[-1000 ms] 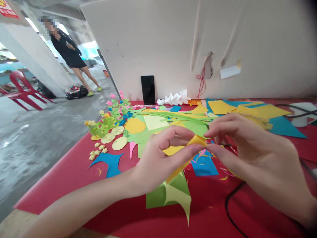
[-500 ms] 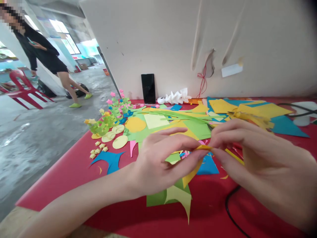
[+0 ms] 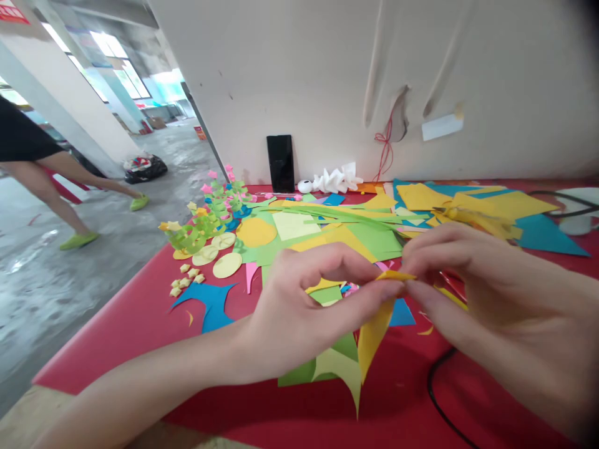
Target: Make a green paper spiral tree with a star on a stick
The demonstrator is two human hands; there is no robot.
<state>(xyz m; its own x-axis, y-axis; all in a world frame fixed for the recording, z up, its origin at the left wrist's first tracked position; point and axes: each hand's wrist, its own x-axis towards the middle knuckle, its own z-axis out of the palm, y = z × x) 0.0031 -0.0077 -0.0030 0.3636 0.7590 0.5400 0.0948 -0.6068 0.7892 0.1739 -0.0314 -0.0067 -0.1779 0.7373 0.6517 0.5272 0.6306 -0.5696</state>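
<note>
Between my two hands is a piece of yellow paper (image 3: 374, 340), pinched at its upper edge and hanging down to a point. My left hand (image 3: 322, 305) grips it between thumb and forefinger. Fingertips of my right hand (image 3: 472, 299) close on the same edge just to the right, almost touching the left ones. Below the hands, green paper (image 3: 299, 374) and a pale yellow-green offcut with curved edges (image 3: 344, 368) lie on the red tabletop (image 3: 224, 399). Part of a blue paper sheet (image 3: 402, 313) shows behind the fingers.
Paper circles (image 3: 228, 265), small folded stars (image 3: 186, 282) and a blue offcut (image 3: 206, 302) lie at left. Paper plants (image 3: 224, 202) stand behind them. A black phone (image 3: 281, 163) leans on the wall. Yellow-handled scissors (image 3: 468, 217) rest at right. A person's legs (image 3: 51, 187) show at far left.
The yellow paper has swung so more of it hangs below my fingers, and my left fingertips have shifted slightly right. The person in the background has moved left, partly out of view.
</note>
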